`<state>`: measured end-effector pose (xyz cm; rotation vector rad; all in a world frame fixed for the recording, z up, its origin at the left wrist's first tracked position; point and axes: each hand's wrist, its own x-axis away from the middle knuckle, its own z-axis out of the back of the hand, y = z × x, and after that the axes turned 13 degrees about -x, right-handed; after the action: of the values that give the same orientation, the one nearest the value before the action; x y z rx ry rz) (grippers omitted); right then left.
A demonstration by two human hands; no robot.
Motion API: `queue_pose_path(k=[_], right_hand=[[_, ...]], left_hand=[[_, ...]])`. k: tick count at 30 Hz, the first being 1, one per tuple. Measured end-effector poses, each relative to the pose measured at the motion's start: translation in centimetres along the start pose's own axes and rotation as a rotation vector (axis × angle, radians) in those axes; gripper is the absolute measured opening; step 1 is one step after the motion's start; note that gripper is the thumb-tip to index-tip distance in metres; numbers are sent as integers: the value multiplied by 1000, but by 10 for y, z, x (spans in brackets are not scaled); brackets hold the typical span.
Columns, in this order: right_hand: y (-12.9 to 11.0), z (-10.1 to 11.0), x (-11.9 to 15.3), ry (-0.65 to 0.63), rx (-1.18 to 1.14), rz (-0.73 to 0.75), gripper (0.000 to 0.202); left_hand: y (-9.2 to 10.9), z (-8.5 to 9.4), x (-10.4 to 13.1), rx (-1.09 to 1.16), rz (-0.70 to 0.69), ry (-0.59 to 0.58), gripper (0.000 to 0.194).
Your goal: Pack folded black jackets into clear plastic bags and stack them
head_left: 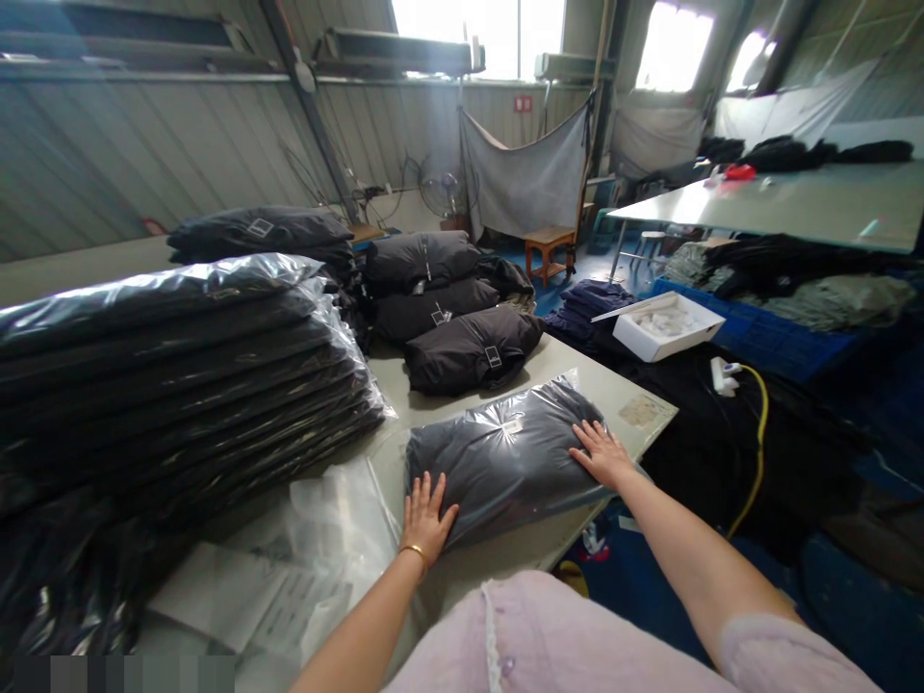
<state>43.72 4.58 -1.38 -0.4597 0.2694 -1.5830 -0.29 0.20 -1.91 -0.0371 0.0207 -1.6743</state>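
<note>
A folded dark garment in a clear plastic bag (505,462) lies flat on the table in front of me. My left hand (427,515) rests on its near left corner with the fingers spread. Toward the bag's right end, my right hand (601,454) lies flat on top, fingers also apart. Light glares off the plastic around a small pale label in the middle. Just behind the bag sits a rolled black garment (469,351) with a square tag.
A tall stack of bagged black garments (173,375) stands at the left. Clear plastic bags (339,520) lie in front of it. More folded garments (425,258) are piled behind. Beyond the table's right edge are a white box (668,327) and a yellow cable (761,433).
</note>
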Motion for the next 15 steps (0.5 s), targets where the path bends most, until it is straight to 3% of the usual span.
queue_pose_path(k=[9,15], right_hand=[[0,-5,3,1,11,-5,71],[3,-6,-2,-18,-19,6,71]], left_hand=[[-6,-17,16,56,81,37,67],[5,-17,21,120,156,105,65]])
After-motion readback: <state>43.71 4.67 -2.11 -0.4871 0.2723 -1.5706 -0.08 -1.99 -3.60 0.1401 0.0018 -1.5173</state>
